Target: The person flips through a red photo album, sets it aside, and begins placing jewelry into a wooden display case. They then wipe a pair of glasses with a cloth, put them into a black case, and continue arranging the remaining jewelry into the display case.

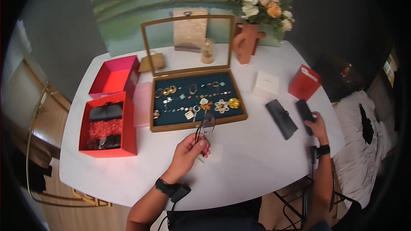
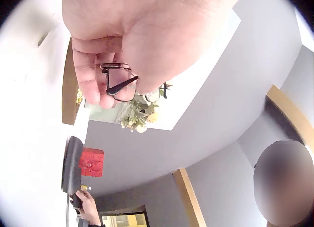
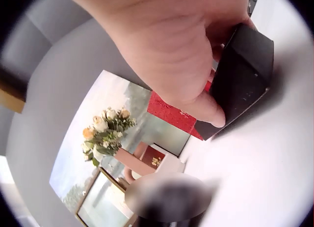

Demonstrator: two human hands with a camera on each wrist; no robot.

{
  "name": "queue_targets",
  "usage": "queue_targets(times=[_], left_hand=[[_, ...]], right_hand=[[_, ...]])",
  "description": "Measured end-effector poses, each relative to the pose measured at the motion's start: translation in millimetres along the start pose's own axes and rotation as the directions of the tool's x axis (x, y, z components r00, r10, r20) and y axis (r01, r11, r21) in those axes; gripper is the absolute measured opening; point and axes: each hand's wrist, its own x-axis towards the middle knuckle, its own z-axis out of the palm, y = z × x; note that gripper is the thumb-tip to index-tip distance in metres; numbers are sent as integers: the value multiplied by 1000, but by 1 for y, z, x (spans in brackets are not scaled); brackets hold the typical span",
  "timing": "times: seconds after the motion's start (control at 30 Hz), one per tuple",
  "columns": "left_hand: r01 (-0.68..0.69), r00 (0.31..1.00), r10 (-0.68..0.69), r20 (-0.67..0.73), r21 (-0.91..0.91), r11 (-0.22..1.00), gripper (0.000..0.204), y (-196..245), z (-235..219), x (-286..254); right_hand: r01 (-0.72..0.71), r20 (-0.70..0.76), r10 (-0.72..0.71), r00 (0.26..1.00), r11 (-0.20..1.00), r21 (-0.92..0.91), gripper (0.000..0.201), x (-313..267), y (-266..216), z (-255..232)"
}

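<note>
Dark-framed glasses are pinched between the thumb and fingers of my left hand, just in front of the jewelry case. In the left wrist view the frame of the glasses shows below that palm. My right hand grips a narrow black case at the table's right side; in the right wrist view the thumb lies along the black case. A flat dark case lies just left of it.
Red box with shredded paper and dark cases stands left, a pink-red box behind it. White box and red box stand back right. A vase with flowers stands behind the raised glass lid.
</note>
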Motion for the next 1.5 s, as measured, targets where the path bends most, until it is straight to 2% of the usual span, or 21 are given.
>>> queue_targets(times=[0.07,0.13,0.17,0.23,0.27,0.33,0.4,0.47,0.53,0.57,0.63,0.67,0.77,0.87,1.0,1.2,1.3,1.43,1.5], left_hand=[[-1,999,1,-40,-1,1000,20,2,-4,2],[-2,996,-5,-94,-83,997,21,3,-7,4],[-27,993,17,-115,-91,996,22,2,-7,4],[-56,988,42,-146,-89,994,22,0,-7,5],[-91,983,75,-167,-92,992,22,0,-7,6],[-135,976,126,-178,-41,990,23,-3,-9,6],[-183,966,181,-185,10,983,23,-8,-10,7],[-258,936,250,-249,1,966,25,-12,-9,7],[-257,936,238,-257,-43,965,26,-15,-8,4],[-280,935,253,-248,-82,956,26,-16,-7,4],[-282,925,257,-280,-53,958,24,-11,-3,3],[-261,927,237,-293,-45,964,23,-10,-3,2],[-280,898,258,-358,-11,960,22,-12,-3,5],[-296,889,279,-363,8,955,22,-13,-3,6],[-299,887,280,-366,7,954,22,-13,-2,4],[-326,876,312,-367,25,945,23,-12,-2,3],[-367,852,331,-406,-13,930,23,-13,-2,4],[-359,819,351,-453,73,931,23,-6,-1,3],[-407,793,393,-466,74,910,24,-6,-2,3]], right_hand=[[-3,-11,4,1000,995,96,58,-11,-14,-12],[70,-30,-64,997,972,224,58,-40,-63,-22],[67,-19,-65,998,971,228,58,-54,-87,-23],[28,142,-134,981,818,575,61,-79,-128,-18],[24,237,-220,946,779,626,64,-91,-140,-10],[-5,480,-334,811,817,577,66,-113,-164,12],[-68,704,-394,590,845,530,63,-133,-186,50],[-149,841,-399,365,867,476,62,-149,-208,88],[-415,896,-411,171,794,444,64,-159,-223,125],[-413,894,-418,159,795,445,64,-163,-228,137],[-645,927,-373,42,698,310,65,-168,-237,154],[-643,927,-374,33,702,306,65,-170,-242,158],[-223,929,-365,64,902,370,68,-176,-260,156],[-240,946,-321,56,915,324,67,-176,-259,160],[-245,936,-346,58,904,350,64,-179,-257,162],[-380,938,-344,38,863,332,56,-180,-255,166],[-239,894,-401,200,865,441,47,-183,-245,174],[-265,888,-413,203,850,456,48,-183,-251,174],[-308,867,-441,230,812,495,48,-183,-253,178]])
